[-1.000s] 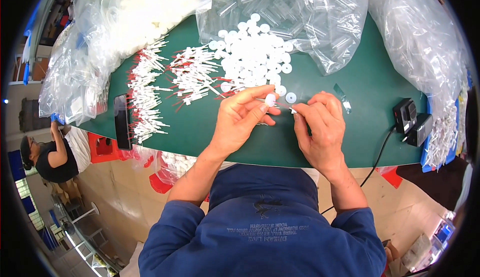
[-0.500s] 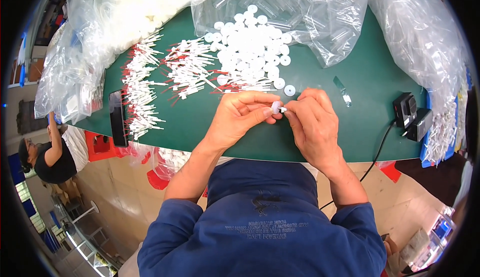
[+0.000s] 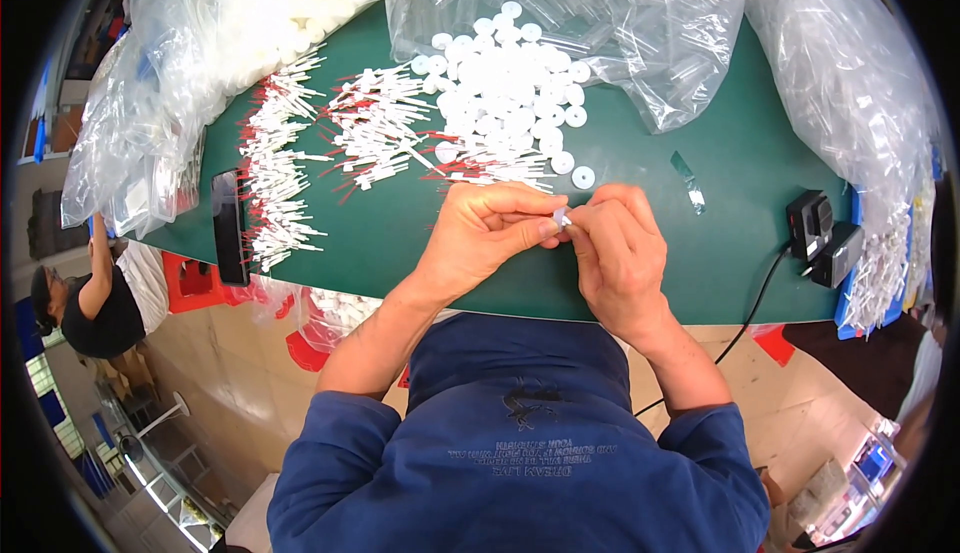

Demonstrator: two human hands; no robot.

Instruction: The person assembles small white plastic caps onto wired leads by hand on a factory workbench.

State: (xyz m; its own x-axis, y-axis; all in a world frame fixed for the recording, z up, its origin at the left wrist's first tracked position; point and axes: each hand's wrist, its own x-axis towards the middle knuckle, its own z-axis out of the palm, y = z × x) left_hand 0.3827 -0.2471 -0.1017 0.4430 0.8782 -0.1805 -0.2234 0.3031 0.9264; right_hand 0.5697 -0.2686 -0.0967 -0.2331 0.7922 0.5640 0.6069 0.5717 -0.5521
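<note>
My left hand (image 3: 490, 230) pinches a small white round plastic disc (image 3: 560, 218) between thumb and fingers, just above the table's near edge. Against its other side, my right hand (image 3: 622, 258) has thumb and forefinger closed on a small white piece, mostly hidden by the fingertips. Just beyond the hands lie a loose white disc (image 3: 583, 177) with a centre hole and a heap of similar discs (image 3: 505, 88). Thin white sticks with red wires (image 3: 500, 165) lie right behind my left hand.
More red-wired white sticks (image 3: 378, 133) form piles at the left, beside a black phone-like slab (image 3: 230, 228). Clear bags of tubes (image 3: 640, 33) line the far side of the green table (image 3: 740, 263). Black devices with a cable (image 3: 820, 238) sit at right. Another person (image 3: 95, 293) is at far left.
My hands have drawn slightly closer together, and the right fingertips now cover more of the small white piece at the disc. The whole view has shifted a little.
</note>
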